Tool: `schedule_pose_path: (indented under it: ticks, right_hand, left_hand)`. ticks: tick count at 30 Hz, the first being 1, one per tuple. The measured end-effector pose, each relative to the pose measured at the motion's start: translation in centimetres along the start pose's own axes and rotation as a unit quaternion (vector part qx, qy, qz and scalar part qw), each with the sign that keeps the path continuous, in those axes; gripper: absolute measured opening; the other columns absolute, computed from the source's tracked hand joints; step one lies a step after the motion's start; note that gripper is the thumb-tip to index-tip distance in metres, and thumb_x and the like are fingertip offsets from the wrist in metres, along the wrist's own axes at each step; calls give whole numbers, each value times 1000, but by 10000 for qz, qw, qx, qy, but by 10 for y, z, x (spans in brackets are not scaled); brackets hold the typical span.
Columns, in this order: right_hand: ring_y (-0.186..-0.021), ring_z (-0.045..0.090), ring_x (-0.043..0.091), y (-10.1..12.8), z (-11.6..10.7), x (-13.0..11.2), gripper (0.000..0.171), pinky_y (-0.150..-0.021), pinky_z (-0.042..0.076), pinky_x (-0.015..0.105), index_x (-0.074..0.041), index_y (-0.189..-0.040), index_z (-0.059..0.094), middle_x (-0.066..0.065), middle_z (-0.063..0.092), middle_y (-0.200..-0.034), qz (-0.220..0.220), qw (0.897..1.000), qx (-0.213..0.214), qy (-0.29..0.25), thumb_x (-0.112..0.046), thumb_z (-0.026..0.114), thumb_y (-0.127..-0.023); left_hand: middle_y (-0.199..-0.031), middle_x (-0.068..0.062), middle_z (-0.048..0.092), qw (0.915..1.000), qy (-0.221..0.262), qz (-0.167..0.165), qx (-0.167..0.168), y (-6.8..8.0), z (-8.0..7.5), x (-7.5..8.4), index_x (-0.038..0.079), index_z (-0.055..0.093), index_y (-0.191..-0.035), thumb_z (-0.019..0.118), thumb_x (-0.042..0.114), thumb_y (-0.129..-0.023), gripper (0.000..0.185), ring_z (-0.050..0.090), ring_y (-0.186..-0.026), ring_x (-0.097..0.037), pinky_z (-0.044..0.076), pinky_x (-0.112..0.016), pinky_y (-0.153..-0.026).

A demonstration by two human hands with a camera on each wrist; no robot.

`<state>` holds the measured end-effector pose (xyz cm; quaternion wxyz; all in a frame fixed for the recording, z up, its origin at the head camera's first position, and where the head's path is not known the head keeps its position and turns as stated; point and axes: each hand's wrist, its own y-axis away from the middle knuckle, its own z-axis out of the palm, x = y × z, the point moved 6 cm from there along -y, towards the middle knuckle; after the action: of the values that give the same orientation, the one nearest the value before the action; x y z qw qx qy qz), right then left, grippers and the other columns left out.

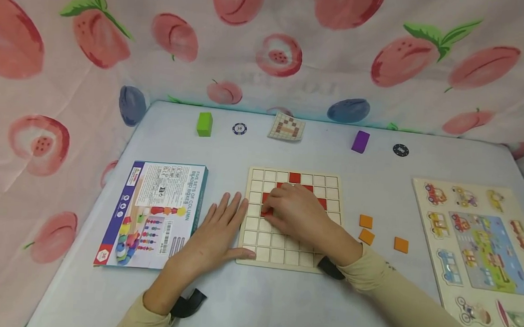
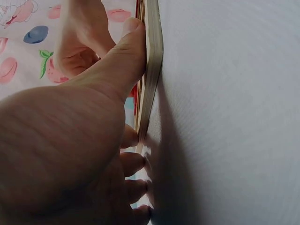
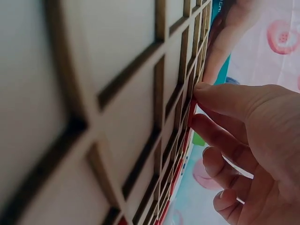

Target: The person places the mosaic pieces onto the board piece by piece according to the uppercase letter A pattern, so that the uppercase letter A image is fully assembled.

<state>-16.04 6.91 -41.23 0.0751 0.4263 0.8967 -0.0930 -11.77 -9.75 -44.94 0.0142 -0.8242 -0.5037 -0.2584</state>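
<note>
Between thumb and index finger my right hand (image 1: 296, 213) pinches a red square tile (image 3: 191, 111) at a cell on the left part of the wooden grid board (image 1: 278, 256). Other red tiles (image 1: 294, 177) sit in cells toward the board's far side, partly covered by this hand. My left hand (image 1: 209, 240) lies with fingers spread along the board's left side. Its thumb rests on the near left corner of the board, as the left wrist view shows, and the other fingertips are right at the edge. Three orange square tiles (image 1: 365, 221) lie to the right of the board.
A beaded toy box (image 1: 156, 192) lies left of the board, close to my left hand. At the far right is a vehicle picture puzzle (image 1: 453, 308). Along the back are a green block (image 1: 204, 124), a pattern card (image 1: 286, 127), a purple block (image 1: 360, 141) and two chips (image 1: 400, 150).
</note>
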Motion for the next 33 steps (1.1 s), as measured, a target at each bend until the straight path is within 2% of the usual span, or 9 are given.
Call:
schedule_pose_path:
  ticks: [3,5,9,13,21,27,33]
  right_hand:
    - [-97,68,17,3,-1,0,11,-88,58,35,-22,-101,85,-7,79,-102,-48,10000,2,59,-27,85,-91]
    - [-99,69,17,8,-3,2,11,-92,59,37,-22,-103,85,-7,79,-103,-35,10000,-28,2,-26,83,-92]
    - [-101,70,18,28,-9,12,14,-93,59,39,-22,-105,84,-6,79,-105,111,9997,-17,-218,-25,83,-91]
    - [-100,69,19,57,-18,27,18,-91,58,43,-23,-105,83,-5,77,-105,473,9982,77,-351,-25,86,-88]
    - [-98,69,19,120,-30,55,20,-83,58,42,-24,-103,83,-5,78,-105,1209,9920,322,-161,-26,89,-85]
    - [-94,67,17,166,-39,72,21,-80,54,42,-29,-99,79,-6,76,-104,1675,9844,534,62,-29,91,-81]
    - [-94,69,21,201,-41,84,24,-81,57,49,-31,-93,78,-6,76,-101,2228,9744,299,78,-30,95,-75]
  left_hand:
    - [-181,-16,6,10000,-4,2,-14,0,0,0,7,17,-171,77,60,-90,114,-2,-169,-39,12,-63,-136]
    - [-181,-16,6,10000,-1,3,-30,0,1,1,6,17,-171,77,61,-91,114,-2,-169,-39,12,-63,-136]
    - [-181,-15,5,10000,0,-27,-50,-1,2,1,7,17,-171,76,61,-91,114,-3,-169,-39,12,-62,-136]
    - [-181,-16,5,10000,11,-39,-21,-1,1,1,6,18,-171,77,61,-90,114,-3,-169,-40,12,-63,-136]
    - [-180,-18,5,10000,-22,-9,0,-1,0,1,4,17,-171,77,61,-90,115,-3,-169,-41,12,-64,-135]
    - [-180,-18,5,10000,-50,11,-32,-1,1,1,4,17,-171,76,62,-90,115,-3,-168,-41,12,-65,-135]
    - [-180,-18,5,10000,-68,17,-19,-2,1,2,4,18,-171,77,62,-90,115,-2,-168,-42,13,-65,-135]
